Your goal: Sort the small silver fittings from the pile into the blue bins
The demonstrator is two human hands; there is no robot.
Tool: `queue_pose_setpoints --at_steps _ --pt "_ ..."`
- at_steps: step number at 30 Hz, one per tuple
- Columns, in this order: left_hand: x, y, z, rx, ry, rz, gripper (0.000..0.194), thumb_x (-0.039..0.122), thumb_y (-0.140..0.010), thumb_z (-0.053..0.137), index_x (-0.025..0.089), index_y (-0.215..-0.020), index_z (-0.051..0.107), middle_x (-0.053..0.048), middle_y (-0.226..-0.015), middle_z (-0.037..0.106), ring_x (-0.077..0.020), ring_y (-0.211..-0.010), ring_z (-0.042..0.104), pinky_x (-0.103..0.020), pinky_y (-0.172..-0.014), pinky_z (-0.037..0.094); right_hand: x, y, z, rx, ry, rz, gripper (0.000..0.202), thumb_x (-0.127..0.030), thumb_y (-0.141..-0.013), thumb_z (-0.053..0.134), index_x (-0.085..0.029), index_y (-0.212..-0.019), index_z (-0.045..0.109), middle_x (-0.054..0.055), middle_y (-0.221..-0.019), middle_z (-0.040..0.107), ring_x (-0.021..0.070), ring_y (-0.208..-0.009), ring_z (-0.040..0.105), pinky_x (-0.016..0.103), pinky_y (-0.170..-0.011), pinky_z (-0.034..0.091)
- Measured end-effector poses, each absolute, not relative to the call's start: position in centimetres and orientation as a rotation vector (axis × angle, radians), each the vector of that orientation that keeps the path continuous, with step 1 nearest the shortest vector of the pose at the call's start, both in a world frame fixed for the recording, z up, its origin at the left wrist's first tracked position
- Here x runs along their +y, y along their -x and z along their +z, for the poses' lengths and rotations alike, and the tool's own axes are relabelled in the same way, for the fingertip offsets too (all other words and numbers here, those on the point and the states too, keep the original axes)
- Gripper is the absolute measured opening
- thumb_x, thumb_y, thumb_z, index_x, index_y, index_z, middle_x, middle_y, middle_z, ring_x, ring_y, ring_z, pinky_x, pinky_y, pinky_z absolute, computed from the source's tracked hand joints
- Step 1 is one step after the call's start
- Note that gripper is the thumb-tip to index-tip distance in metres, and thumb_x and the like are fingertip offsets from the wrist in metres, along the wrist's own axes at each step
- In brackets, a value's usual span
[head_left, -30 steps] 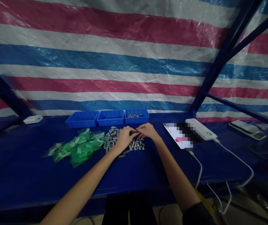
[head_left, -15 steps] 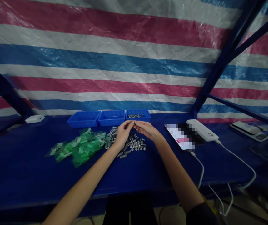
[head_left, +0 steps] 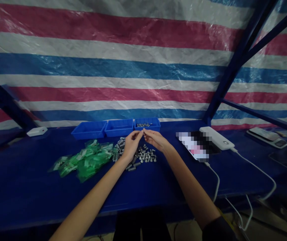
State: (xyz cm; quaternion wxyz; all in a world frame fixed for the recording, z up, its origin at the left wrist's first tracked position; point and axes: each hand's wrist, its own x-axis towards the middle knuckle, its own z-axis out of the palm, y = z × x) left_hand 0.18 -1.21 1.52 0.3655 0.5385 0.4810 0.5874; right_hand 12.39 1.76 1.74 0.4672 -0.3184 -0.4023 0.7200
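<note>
My left hand (head_left: 132, 143) and my right hand (head_left: 156, 139) meet fingertip to fingertip, each in a pinch, in front of the right-hand blue bin (head_left: 156, 126). Whatever is between the fingertips is too small and hidden to name. Under and beside the hands lie loose grey metal cylinders (head_left: 131, 168) and a pile of short shiny screws (head_left: 148, 156) with broad heads. To the left of them is a heap of green plastic bags (head_left: 90, 164) with small parts inside. Some small metal pieces (head_left: 143, 125) lie in the right-hand bin.
Two more blue bins, the middle one (head_left: 119, 128) and the left one (head_left: 88, 130), stand along the back. On the right lie a phone (head_left: 191, 145), a white power bank (head_left: 218, 139) with cables, and a small scale (head_left: 267, 137). A white box (head_left: 36, 131) sits far left on the blue table (head_left: 153, 190).
Both hands stay together in almost the same pose, fingertips touching. The view has shifted slightly; the bins and piles have not visibly changed.
</note>
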Motion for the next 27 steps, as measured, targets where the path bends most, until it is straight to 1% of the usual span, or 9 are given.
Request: queue_pose_setpoints --at_steps 5,8,12,15,17,20,22,24,27 --pt "-0.9 0.1 1.1 1.311 -1.45 1.409 0.035 0.05 -0.078 0.049 0.017 -0.078 0.059 -0.001 -0.073 0.06 -0.0143 -0.071 0.055 -0.024 -0.067 0.041 2.0 -12.1 1.2 -0.995 0.826 1.703 0.011 -0.025 -0.069 0.07 -0.016 -0.074 0.066 -0.001 -0.068 0.064 0.0064 -0.063 0.058 0.018 -0.067 0.048" --pt "-1.0 0.2 0.6 1.506 -1.695 1.214 0.036 0.05 -0.082 0.042 0.018 -0.08 0.057 -0.001 -0.074 0.06 -0.0169 -0.075 0.055 -0.029 -0.072 0.041 2.5 -12.4 0.8 -1.047 0.967 1.531 0.013 -0.025 -0.066 0.07 -0.015 -0.074 0.068 -0.001 -0.064 0.064 0.0071 -0.061 0.058 0.019 -0.064 0.048" --pt "-1.4 0.3 0.0 1.801 -2.193 0.796 0.031 0.048 -0.074 0.056 0.021 -0.086 0.061 -0.005 -0.088 0.06 -0.0254 -0.092 0.051 -0.04 -0.085 0.035 3.2 -13.3 0.3 -1.123 1.162 1.221 0.012 -0.023 -0.063 0.07 -0.013 -0.069 0.068 0.0 -0.059 0.064 0.0087 -0.056 0.058 0.02 -0.058 0.048" --pt "-1.6 0.3 -0.1 1.827 -2.311 0.592 0.026 0.045 -0.073 0.058 0.022 -0.084 0.064 -0.005 -0.087 0.06 -0.0254 -0.092 0.052 -0.042 -0.086 0.034 3.5 -13.9 0.3 -1.11 1.234 1.153 0.012 -0.022 -0.062 0.071 -0.012 -0.068 0.069 0.001 -0.059 0.065 0.0103 -0.056 0.061 0.02 -0.056 0.05" --pt "-1.6 0.3 0.0 1.803 -2.324 0.548 0.022 0.042 -0.075 0.056 0.023 -0.083 0.065 -0.003 -0.084 0.061 -0.0238 -0.088 0.054 -0.041 -0.086 0.035 3.6 -14.1 0.5 -1.088 1.19 1.18 0.016 -0.023 -0.064 0.071 -0.012 -0.075 0.07 0.003 -0.066 0.068 0.0116 -0.063 0.064 0.02 -0.06 0.052" --pt "-1.5 0.3 0.1 1.766 -2.323 0.536 0.021 0.04 -0.076 0.055 0.024 -0.082 0.067 -0.003 -0.082 0.062 -0.0228 -0.086 0.056 -0.039 -0.084 0.036 3.5 -14.1 0.9 -1.115 1.038 1.241 0.028 -0.025 -0.07 0.068 -0.016 -0.097 0.068 0.005 -0.085 0.071 0.0133 -0.077 0.067 0.021 -0.066 0.054" --pt "-1.5 0.3 0.1 1.751 -2.321 0.552 0.021 0.038 -0.075 0.056 0.024 -0.084 0.068 -0.003 -0.083 0.063 -0.0223 -0.086 0.057 -0.037 -0.083 0.037 3.3 -14.3 1.1 -1.22 1.045 1.215 0.032 -0.027 -0.072 0.067 -0.018 -0.103 0.066 0.006 -0.091 0.071 0.0145 -0.08 0.067 0.021 -0.064 0.054" --pt "-1.5 0.2 0.2 1.742 -2.31 0.571 0.021 0.035 -0.074 0.057 0.024 -0.087 0.068 -0.003 -0.085 0.064 -0.0218 -0.087 0.058 -0.035 -0.08 0.038 3.1 -14.7 1.0 -1.388 1.173 1.139 0.028 -0.029 -0.07 0.067 -0.017 -0.096 0.069 0.006 -0.083 0.072 0.0152 -0.073 0.068 0.02 -0.056 0.053" --pt "-1.6 0.1 0.2 1.749 -2.286 0.603 0.023 0.032 -0.073 0.057 0.023 -0.092 0.068 -0.004 -0.087 0.065 -0.0216 -0.088 0.058 -0.033 -0.079 0.039 2.7 -15.5 0.7 -1.65 1.435 1.019 0.019 -0.031 -0.065 0.07 -0.016 -0.076 0.073 0.004 -0.061 0.069 0.015 -0.059 0.066 0.018 -0.047 0.049"
